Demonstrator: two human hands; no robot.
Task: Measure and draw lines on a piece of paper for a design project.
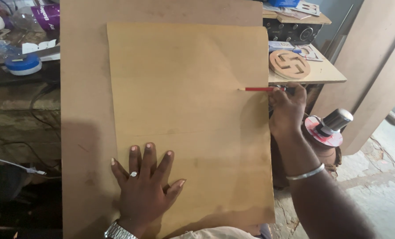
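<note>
The tan rectangular fibreboard sheet (188,119) lay on a larger brown board (84,110). The left hand (146,190) pressed it flat, fingers spread, holding nothing. The right hand (288,108) pinched a red pencil (259,89), tip touching the sheet near its right edge; marking seemed underway.
</note>
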